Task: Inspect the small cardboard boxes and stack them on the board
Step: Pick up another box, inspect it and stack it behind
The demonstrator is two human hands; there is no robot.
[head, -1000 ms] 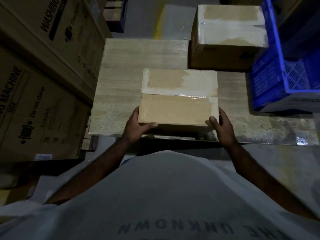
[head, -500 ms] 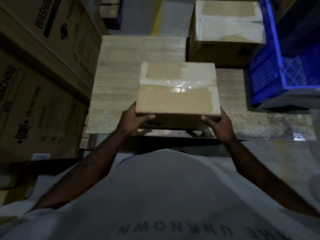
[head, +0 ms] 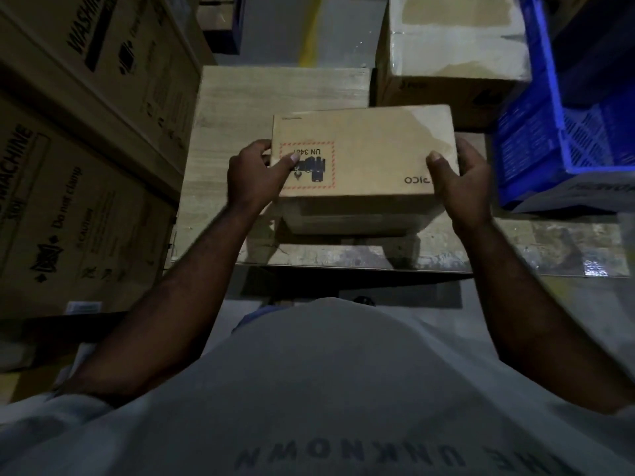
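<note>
At frame centre the small cardboard box (head: pixel 371 152) (red-hatched label facing up, print upside down) is held over the board (head: pixel 275 94). The left hand (head: pixel 252 176) grips its left edge and the right hand (head: pixel 460 182) its right edge. A second box (head: pixel 446 49) sits upper right beside a blue crate (head: pixel 556 125).

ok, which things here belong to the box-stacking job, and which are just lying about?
Job: held cardboard box, gripped by left hand and right hand; board; taped box at its far right.
Lying about: washing-machine cartons; blue crate.
</note>
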